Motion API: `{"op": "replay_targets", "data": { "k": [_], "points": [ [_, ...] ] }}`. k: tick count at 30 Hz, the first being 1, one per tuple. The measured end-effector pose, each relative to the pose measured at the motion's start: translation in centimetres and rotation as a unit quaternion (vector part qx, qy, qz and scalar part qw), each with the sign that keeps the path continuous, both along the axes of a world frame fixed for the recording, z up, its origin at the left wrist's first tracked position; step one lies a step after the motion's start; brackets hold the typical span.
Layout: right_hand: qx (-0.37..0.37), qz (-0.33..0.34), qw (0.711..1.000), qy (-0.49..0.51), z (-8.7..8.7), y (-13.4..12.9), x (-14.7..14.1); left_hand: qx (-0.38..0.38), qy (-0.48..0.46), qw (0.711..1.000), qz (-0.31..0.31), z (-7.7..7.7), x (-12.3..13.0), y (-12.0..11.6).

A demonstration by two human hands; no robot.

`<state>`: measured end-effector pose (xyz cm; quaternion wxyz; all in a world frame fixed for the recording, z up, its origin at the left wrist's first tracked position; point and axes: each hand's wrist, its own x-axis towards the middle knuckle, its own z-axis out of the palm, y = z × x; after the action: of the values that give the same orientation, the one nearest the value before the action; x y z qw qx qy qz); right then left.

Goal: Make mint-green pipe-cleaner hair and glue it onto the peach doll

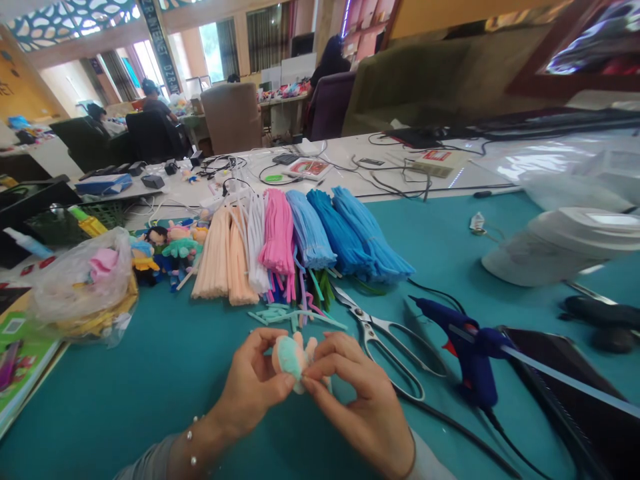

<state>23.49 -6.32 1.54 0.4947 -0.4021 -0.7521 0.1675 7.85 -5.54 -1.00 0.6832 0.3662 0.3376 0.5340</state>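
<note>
Between my two hands is a small doll figure (289, 357) made of fuzzy mint-green and peach pipe cleaner. My left hand (255, 377) holds its left side between thumb and fingers. On the other side, my right hand (353, 387) pinches the doll's lower edge with thumb and forefinger. Just beyond my hands lie cut mint-green pipe cleaner pieces (280, 312). Scissors (367, 319) with silver handles rest to the right of my right hand, blades pointing away. Farther right is a dark blue glue gun (473, 357) with a clear glue stick in its back.
Bundles of peach (215, 267), pink (278, 233) and blue pipe cleaners (373, 233) lie across the green mat (170, 380). Several finished dolls (175, 247) and a plastic bag (83, 287) are at left. A white lidded cup (555, 243) stands right. People sit in the background.
</note>
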Motion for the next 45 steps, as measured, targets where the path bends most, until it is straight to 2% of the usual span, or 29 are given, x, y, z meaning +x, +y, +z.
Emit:
{"op": "replay_targets", "data": {
  "k": [4, 12, 24, 31, 35, 38, 40, 43, 45],
  "points": [
    [-0.019, 0.007, 1.0, 0.01, -0.1, -0.1, 0.0, -0.001, 0.027, 1.0, 0.012, 0.0, 0.0, -0.1],
    [0.076, -0.024, 0.996, -0.046, 0.0, -0.2, -0.2, 0.001, 0.067, 0.998, 0.016, 0.4, 0.0, -0.4],
    [0.148, -0.056, 0.979, -0.125, 0.0, -0.2, -0.6, 0.008, 0.091, 0.995, 0.032, 0.2, 0.1, -0.6],
    [0.183, -0.078, 0.967, -0.16, 0.2, -0.2, -0.8, 0.036, 0.166, 0.984, 0.052, 0.4, 0.2, -0.8],
    [0.15, -0.052, 0.979, -0.125, -0.4, 0.0, -0.4, 0.066, 0.159, 0.984, 0.045, 0.5, 0.0, -0.7],
    [0.092, -0.018, 0.995, -0.034, -0.9, 0.1, 0.2, 0.082, 0.13, 0.988, 0.022, 0.5, -0.3, -0.5],
    [0.045, -0.017, 0.999, 0.019, -0.9, 0.1, 0.5, 0.082, 0.115, 0.99, 0.012, 0.3, -0.5, -0.4],
    [-0.017, -0.028, 0.999, 0.039, -0.6, 0.2, 0.5, 0.087, 0.104, 0.991, 0.004, 0.1, -0.5, -0.4],
    [-0.031, -0.024, 0.999, 0.035, -0.4, 0.3, 0.3, 0.094, 0.096, 0.991, -0.004, 0.0, -0.4, -0.4]
  ]
}}
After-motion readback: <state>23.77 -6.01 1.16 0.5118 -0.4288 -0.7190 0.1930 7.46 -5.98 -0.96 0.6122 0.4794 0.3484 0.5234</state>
